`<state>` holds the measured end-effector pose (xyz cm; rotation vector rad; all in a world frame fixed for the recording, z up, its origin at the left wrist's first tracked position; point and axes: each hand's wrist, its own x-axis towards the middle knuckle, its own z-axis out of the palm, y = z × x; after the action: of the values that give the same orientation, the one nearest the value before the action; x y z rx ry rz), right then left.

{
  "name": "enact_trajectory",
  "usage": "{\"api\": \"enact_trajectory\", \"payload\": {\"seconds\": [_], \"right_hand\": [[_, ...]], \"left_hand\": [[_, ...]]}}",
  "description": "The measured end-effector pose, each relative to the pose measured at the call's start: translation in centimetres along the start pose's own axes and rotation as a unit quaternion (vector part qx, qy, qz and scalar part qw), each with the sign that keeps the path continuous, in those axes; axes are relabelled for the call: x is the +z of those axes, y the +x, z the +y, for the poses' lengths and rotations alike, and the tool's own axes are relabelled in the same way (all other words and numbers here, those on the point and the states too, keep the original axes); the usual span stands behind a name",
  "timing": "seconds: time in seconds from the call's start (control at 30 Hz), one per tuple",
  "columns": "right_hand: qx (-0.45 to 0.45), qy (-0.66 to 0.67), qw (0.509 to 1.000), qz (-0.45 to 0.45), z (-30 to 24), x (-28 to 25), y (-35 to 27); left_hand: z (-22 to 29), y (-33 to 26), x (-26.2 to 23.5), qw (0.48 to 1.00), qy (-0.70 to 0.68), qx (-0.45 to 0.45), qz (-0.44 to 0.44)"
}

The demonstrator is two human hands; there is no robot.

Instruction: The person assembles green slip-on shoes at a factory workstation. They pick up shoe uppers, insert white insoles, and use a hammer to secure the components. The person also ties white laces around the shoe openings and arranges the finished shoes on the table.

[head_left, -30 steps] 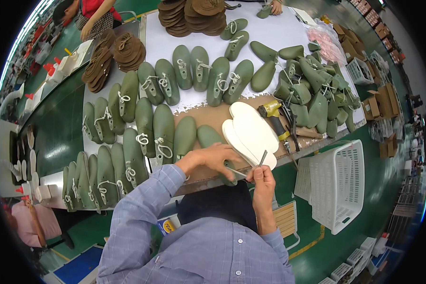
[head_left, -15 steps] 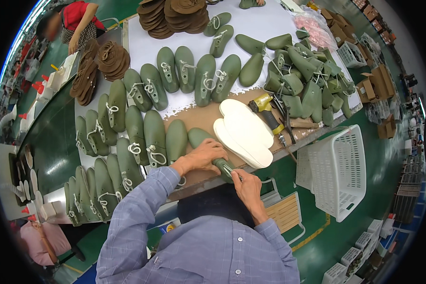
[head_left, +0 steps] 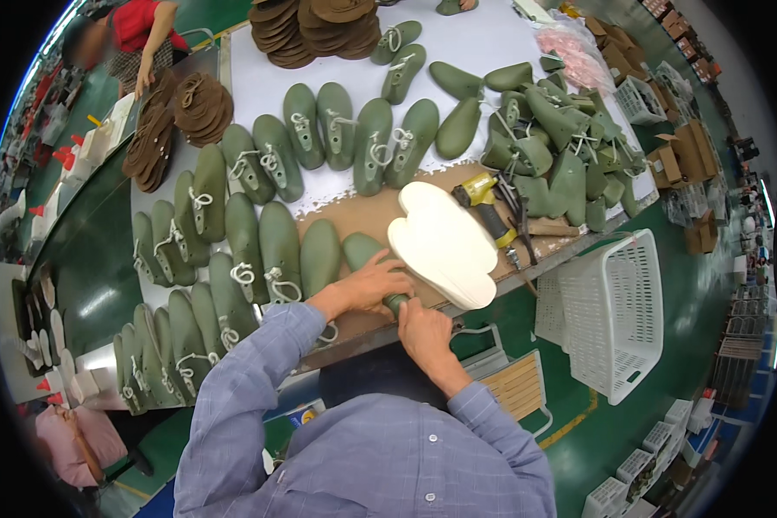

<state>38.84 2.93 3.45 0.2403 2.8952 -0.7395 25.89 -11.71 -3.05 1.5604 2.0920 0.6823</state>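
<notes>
A green shoe last lies slanted at the table's near edge, its broad end pointing away from me. My left hand is closed over its middle and presses it down. At the near end of this last, my right hand is closed in a fist. What that hand grips is hidden by its fingers. Another green last stands just left of my left hand. To the right lie cream-white insole sheets, stacked and overlapping. Beyond them rests a yellow and black air tool.
Rows of green lasts with white cords fill the table's left and middle. A heap of lasts lies at right. Brown sole-shaped pieces are stacked at far left, near a person in red. A white basket stands beside the table.
My right hand has moved up and left, closing against my left hand and covering the near end of the last. A small metal tool that showed at its fingers is hidden now.
</notes>
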Motion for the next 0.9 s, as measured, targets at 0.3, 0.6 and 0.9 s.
{"api": "enact_trajectory", "payload": {"seconds": [0.3,0.6,0.9], "right_hand": [[0.06,0.087,0.945,0.31,13.4,-6.7,6.7],[-0.015,-0.19,0.97,0.153,31.1,-8.6,13.5],[-0.012,-0.073,0.983,0.169,22.3,-11.0,5.0]], "left_hand": [[-1.0,-1.3,-1.3,0.999,-0.018,0.009,-0.028],[-1.6,-0.9,-2.5,0.999,-0.047,-0.024,-0.007],[-1.2,-0.8,-2.7,0.997,-0.062,-0.036,-0.036]]}}
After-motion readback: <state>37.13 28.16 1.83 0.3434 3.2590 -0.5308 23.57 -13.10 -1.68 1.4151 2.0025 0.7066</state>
